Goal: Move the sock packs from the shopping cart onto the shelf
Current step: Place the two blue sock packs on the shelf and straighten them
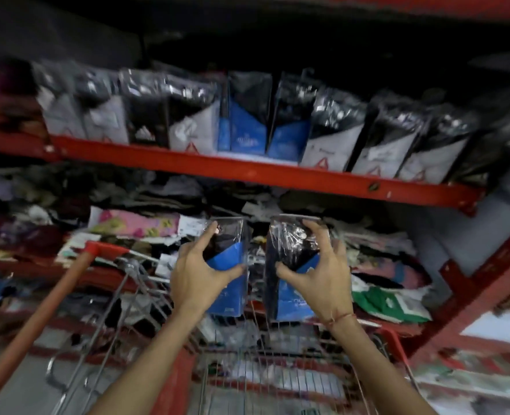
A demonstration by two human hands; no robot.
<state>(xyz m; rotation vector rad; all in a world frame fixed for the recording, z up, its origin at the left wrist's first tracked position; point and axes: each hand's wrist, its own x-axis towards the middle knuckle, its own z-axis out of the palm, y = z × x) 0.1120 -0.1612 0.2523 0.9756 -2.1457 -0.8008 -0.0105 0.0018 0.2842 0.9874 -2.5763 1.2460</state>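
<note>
My left hand [200,274] grips a blue-and-black sock pack [231,259], held upright above the wire shopping cart [277,369]. My right hand [319,271] grips a second blue-and-black sock pack [289,295] beside it, also upright. Both packs hang below the red shelf [247,172], which carries a row of sock packs [331,136]: grey-and-black ones at the sides, two blue ones [247,127] in the middle. The cart's inside is blurred; light packets show through the wire.
The cart's red handle bar [38,313] slants across the lower left. A lower shelf behind my hands is piled with mixed clothing [134,226]. A red diagonal brace [481,283] stands at the right. The shelf's dark upper space sits above the packs.
</note>
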